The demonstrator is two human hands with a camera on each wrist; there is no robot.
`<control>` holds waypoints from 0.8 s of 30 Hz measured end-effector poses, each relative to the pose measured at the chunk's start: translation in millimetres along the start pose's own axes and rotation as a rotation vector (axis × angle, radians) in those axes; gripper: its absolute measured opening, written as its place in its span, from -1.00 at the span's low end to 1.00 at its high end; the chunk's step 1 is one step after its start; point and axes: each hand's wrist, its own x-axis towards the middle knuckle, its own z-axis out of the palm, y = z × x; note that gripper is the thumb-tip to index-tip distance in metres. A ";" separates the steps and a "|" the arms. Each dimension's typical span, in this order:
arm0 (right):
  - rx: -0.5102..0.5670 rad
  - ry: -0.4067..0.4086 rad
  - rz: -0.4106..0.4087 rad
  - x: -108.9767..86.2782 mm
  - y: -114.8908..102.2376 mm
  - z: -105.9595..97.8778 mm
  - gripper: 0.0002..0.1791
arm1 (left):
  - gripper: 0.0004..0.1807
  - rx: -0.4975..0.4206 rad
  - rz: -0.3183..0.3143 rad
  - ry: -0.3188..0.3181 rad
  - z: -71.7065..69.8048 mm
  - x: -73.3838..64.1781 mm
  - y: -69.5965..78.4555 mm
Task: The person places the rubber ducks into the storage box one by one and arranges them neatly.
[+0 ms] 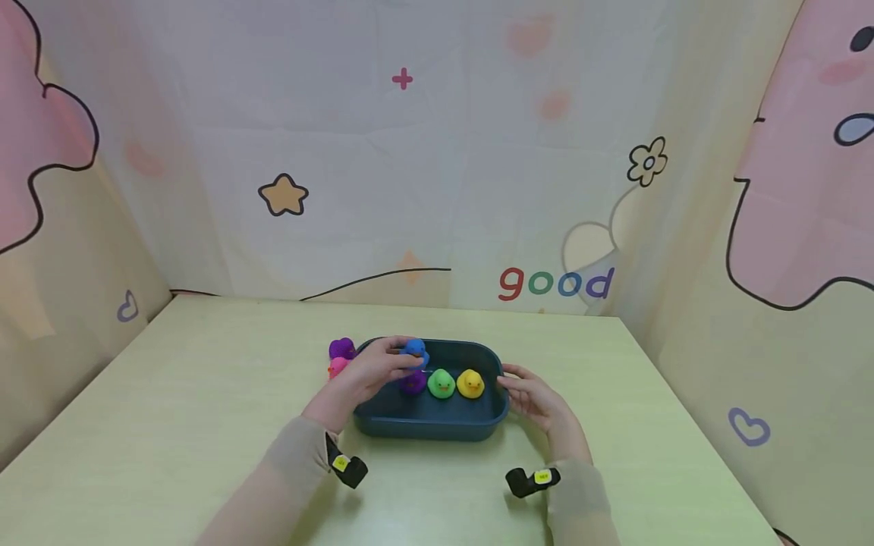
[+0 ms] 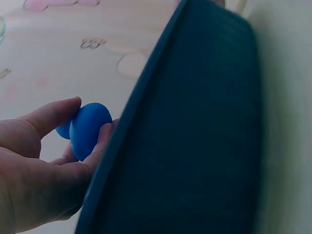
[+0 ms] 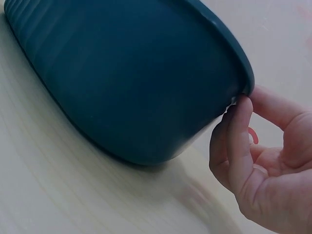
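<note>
My left hand (image 1: pixel 372 369) pinches a blue toy duck (image 1: pixel 416 352) between thumb and fingers, above the left part of a dark teal basin (image 1: pixel 430 430). In the left wrist view the blue duck (image 2: pixel 90 127) shows beyond the basin's rim. Inside the basin a purple duck (image 1: pixel 413 383), a green duck (image 1: pixel 441 384) and a yellow duck (image 1: pixel 470 384) sit in a row. My right hand (image 1: pixel 539 400) holds the basin's right end, its fingertips at the rim; the right wrist view shows these fingers (image 3: pixel 239 136) against the outer wall just under the rim.
Left of the basin, another purple duck (image 1: pixel 341 348) and a pink duck (image 1: pixel 337 368) are on the pale table (image 1: pixel 225 394), partly hidden by my left hand and the basin. A printed cloth backdrop (image 1: pixel 437 189) stands behind and at both sides of the table.
</note>
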 end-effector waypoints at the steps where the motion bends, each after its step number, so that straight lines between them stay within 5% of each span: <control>1: -0.002 0.002 0.001 0.3 0.3 0.0 -0.38 | -0.45 0.004 -0.004 -0.011 6.8 1.2 -1.6; 9: -0.010 0.012 -0.012 0.6 1.4 -0.4 -0.41 | -0.53 0.100 -0.025 -0.086 46.2 5.8 -10.6; 24: -0.003 -0.017 -0.014 -1.5 -0.9 -0.1 -0.39 | -0.52 0.381 -0.062 -0.128 78.7 16.3 -22.5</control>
